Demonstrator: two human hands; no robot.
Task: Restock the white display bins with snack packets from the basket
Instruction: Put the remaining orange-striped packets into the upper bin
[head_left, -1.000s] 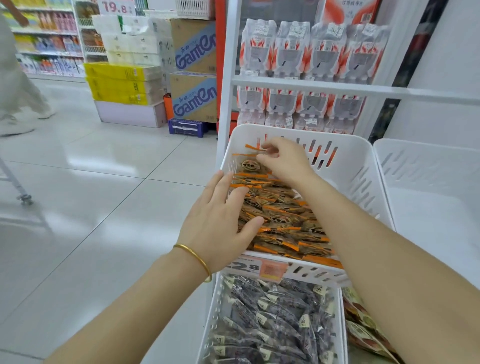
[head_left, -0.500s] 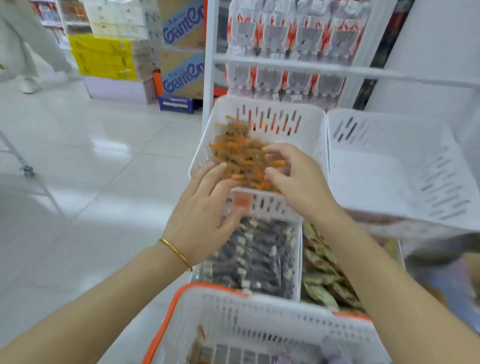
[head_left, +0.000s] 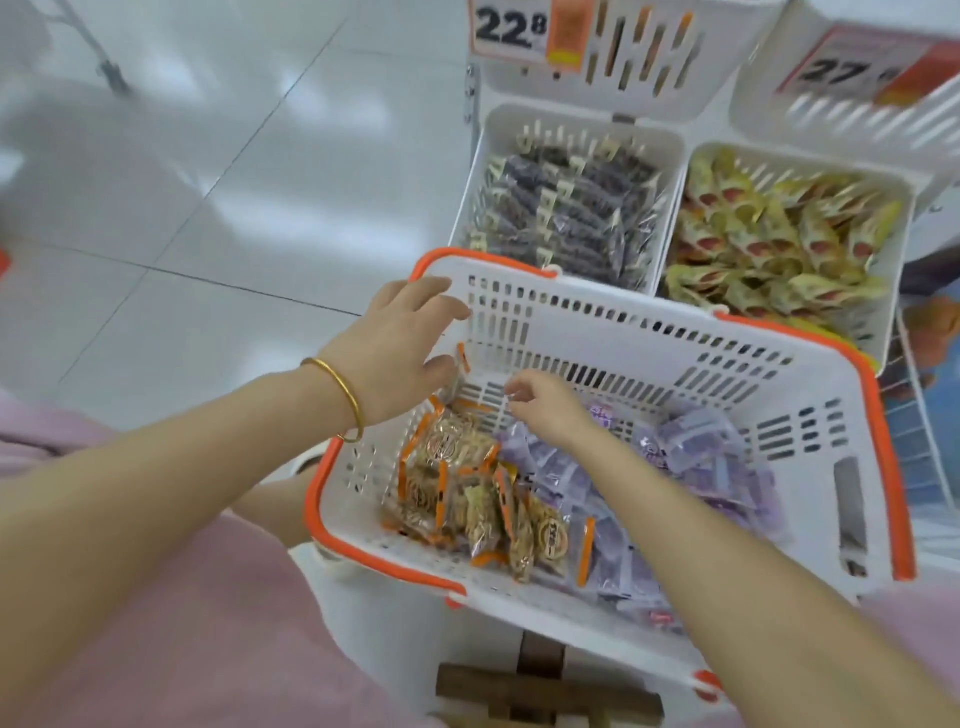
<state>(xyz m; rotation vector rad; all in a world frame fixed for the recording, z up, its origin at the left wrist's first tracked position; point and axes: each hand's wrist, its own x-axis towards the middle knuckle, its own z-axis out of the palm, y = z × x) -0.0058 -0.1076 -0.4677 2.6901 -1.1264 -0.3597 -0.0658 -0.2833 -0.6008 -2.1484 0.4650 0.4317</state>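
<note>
The white basket with an orange rim (head_left: 878, 431) sits in front of me, with orange-edged snack packets (head_left: 457, 483) piled at its left and purple packets (head_left: 696, 457) at its right. My left hand (head_left: 400, 338), wearing a gold bangle, reaches over the basket's far left corner with its fingers stretched out. Its thumb is beside an orange packet leaning on the wall. My right hand (head_left: 545, 405) hangs inside the basket just above the packets, fingers loosely curled, nothing visibly in it.
Beyond the basket are a white bin of dark purple packets (head_left: 582, 117) and a white bin of yellow-red packets (head_left: 904, 218). Above them hang two more bins with price tags (head_left: 511, 28). Glossy tiled floor (head_left: 182, 208) lies to the left. A wooden stool (head_left: 545, 691) is under the basket.
My view has dropped from the upper bin of orange packets to the basket. Both hands left that bin and came down into the basket.
</note>
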